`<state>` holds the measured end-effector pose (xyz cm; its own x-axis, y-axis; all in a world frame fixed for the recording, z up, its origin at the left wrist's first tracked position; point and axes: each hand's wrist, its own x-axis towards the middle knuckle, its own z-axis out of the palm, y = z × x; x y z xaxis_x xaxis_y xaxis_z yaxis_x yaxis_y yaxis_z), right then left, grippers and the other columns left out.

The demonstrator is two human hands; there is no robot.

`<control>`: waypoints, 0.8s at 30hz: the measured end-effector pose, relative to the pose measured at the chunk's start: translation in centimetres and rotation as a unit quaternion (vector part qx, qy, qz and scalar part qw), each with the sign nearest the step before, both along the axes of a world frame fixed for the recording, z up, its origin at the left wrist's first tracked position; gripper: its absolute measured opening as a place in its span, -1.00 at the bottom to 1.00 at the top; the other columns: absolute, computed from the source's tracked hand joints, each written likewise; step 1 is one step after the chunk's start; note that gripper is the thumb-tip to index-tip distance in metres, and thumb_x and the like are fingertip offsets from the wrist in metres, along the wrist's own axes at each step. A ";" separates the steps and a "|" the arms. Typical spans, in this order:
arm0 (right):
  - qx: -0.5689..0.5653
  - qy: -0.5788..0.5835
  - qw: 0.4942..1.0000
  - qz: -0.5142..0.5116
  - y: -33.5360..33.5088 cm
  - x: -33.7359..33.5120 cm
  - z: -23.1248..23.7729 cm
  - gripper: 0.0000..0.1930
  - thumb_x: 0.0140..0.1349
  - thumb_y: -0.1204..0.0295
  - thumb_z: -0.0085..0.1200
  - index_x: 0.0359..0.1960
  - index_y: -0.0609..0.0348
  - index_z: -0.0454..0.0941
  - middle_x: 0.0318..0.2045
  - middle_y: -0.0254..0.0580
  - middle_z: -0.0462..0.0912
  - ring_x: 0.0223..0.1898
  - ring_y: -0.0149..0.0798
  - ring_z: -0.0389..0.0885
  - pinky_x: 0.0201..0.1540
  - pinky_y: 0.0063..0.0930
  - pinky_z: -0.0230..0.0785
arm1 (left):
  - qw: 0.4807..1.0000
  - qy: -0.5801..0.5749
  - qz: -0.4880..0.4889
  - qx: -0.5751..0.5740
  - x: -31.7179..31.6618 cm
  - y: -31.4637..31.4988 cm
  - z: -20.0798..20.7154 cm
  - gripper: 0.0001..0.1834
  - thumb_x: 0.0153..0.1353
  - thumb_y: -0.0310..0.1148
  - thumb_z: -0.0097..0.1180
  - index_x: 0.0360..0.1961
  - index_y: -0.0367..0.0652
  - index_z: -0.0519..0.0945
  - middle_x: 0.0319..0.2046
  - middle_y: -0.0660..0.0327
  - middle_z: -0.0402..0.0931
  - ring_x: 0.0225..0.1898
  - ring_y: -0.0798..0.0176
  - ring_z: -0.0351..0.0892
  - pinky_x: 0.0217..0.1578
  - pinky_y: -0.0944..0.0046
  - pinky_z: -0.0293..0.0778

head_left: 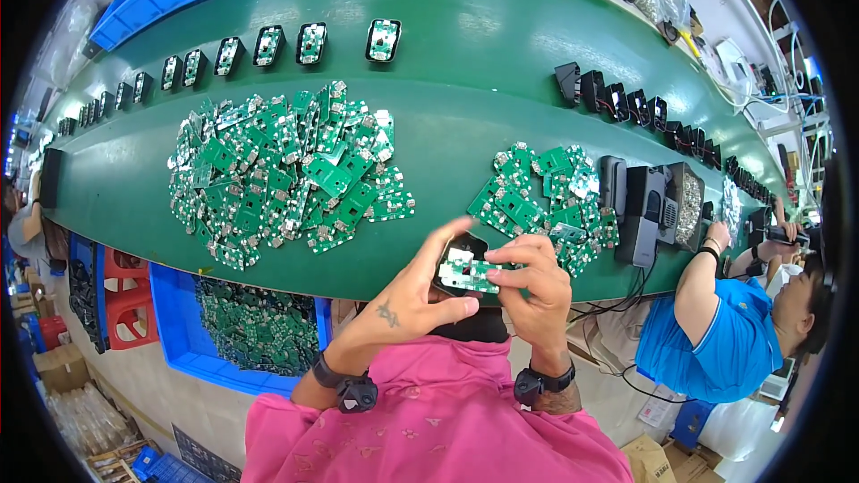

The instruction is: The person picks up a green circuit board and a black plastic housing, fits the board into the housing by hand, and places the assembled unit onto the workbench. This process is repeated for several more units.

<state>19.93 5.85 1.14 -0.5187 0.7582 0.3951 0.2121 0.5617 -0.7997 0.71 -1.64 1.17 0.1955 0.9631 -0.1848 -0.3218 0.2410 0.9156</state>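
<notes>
PCB [457, 269] btwn hands, over blk case [465, 242] gripped by L hand [407, 300], R end pinched by R hand [540, 290].

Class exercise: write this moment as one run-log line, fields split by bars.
left hand: holds black housing | right hand: holds circuit board over housing | seating: unclear | ahead-left: large board heap

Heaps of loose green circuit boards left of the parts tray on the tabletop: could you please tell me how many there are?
2: a large heap beyond and left of the left hand, and a smaller heap beyond the right hand, which may hide part of it.
</notes>
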 end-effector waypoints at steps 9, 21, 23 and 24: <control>-0.027 -0.020 0.999 -0.030 -0.5 -0.6 0.2 -0.74 -0.03 0.66 0.23 -0.26 0.15 0.73 0.00 -0.09 0.61 -0.01 -0.11 0.51 0.01 -0.27 0.41 | 0.996 0.008 0.090 0.004 0.9 0.5 -0.5 -0.36 0.30 -0.62 -0.07 0.42 -0.22 0.18 0.14 0.11 0.38 0.15 0.34 0.39 0.11 0.36 0.39; 0.085 -0.050 0.980 -0.171 -2.2 -3.1 0.1 -0.92 0.19 0.56 0.21 -0.31 0.19 0.57 -0.17 -0.11 0.55 -0.09 -0.08 0.47 -0.17 -0.26 0.36 | 0.967 0.175 0.168 0.077 2.4 0.2 -0.5 -0.35 0.28 -0.68 -0.04 0.41 -0.29 0.19 0.30 0.06 0.32 0.29 0.23 0.35 0.25 0.29 0.30; 0.037 -0.036 0.987 -0.154 -2.5 -3.0 0.0 -0.93 0.17 0.57 0.20 -0.34 0.22 0.57 -0.29 -0.10 0.58 -0.29 -0.13 0.54 -0.31 -0.31 0.38 | 0.944 0.238 0.195 0.117 2.2 0.0 -0.2 -0.37 0.28 -0.67 -0.04 0.40 -0.31 0.21 0.29 0.03 0.34 0.25 0.21 0.41 0.21 0.30 0.35; 0.036 -0.037 0.986 -0.155 -2.5 -2.9 0.5 -0.93 0.17 0.57 0.20 -0.34 0.22 0.57 -0.29 -0.10 0.58 -0.29 -0.13 0.54 -0.31 -0.31 0.38 | 0.945 0.237 0.193 0.117 2.0 -0.1 0.1 -0.37 0.28 -0.67 -0.04 0.40 -0.31 0.21 0.29 0.03 0.34 0.25 0.21 0.41 0.21 0.30 0.35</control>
<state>16.99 3.38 1.64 -0.2952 0.8566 0.4232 0.4397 0.5150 -0.7358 2.76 -1.72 1.23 -0.2309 0.9710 0.0625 0.1141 -0.0368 0.9928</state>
